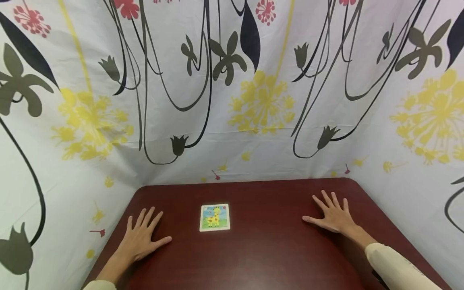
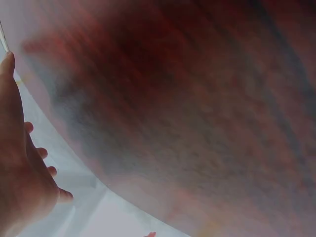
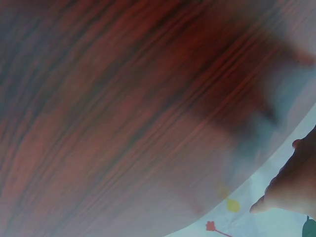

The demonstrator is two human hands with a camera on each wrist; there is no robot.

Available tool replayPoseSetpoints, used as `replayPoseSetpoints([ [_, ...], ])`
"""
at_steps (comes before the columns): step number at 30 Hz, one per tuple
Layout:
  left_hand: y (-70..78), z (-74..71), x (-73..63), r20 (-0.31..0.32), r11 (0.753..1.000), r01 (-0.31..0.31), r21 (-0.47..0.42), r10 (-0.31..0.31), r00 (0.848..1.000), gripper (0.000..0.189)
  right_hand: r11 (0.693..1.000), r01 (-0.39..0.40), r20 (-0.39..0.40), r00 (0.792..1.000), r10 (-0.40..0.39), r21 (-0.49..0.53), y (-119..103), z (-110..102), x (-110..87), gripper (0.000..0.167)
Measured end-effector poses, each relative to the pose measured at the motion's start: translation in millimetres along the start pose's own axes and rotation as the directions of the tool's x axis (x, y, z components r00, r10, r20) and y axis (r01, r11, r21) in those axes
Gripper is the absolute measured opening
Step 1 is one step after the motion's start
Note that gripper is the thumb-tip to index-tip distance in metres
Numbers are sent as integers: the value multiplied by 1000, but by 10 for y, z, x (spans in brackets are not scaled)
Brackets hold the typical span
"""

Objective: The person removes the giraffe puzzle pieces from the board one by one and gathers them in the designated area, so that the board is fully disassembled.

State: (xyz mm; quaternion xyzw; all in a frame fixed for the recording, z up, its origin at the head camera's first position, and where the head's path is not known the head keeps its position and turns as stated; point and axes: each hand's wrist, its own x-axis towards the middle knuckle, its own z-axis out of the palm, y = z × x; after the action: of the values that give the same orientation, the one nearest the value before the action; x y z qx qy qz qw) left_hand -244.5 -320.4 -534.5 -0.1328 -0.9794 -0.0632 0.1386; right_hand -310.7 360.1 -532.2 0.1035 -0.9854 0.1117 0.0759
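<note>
A square picture puzzle or card (image 1: 214,217) with a white border and a yellow giraffe on it lies flat on the dark red table (image 1: 261,249), left of the middle. To its left, my left hand (image 1: 139,237) is spread with straight fingers at the table's left side, apart from the card. My right hand (image 1: 335,216) is spread the same way over the right side, farther from the card. Both hands hold nothing. The left wrist view shows part of the left hand (image 2: 24,163) at its left edge; the right wrist view shows part of the right hand (image 3: 294,182).
A white cloth (image 1: 232,161) printed with grey, yellow and red flowers hangs behind the table and along both sides. The table's far edge (image 1: 239,182) has rounded corners. Cream sleeves (image 1: 396,268) cover the forearms.
</note>
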Motion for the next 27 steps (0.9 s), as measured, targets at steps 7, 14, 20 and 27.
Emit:
replayPoseSetpoints([
  [7,107,2,83,22,1000,-17,-22,17,1000,96,1000,7,1,1000,-7,-17,-95,14,44,104],
  [14,243,26,207,33,997,-48,-58,50,998,95,999,12,6,1000,-12,-29,-253,0,112,104],
  [20,400,51,333,32,993,-97,-69,99,995,92,999,31,-4,1000,-31,-24,-419,-5,180,103],
  [27,553,57,448,31,985,-151,-77,154,988,88,997,70,-12,997,-70,19,-621,58,282,103],
])
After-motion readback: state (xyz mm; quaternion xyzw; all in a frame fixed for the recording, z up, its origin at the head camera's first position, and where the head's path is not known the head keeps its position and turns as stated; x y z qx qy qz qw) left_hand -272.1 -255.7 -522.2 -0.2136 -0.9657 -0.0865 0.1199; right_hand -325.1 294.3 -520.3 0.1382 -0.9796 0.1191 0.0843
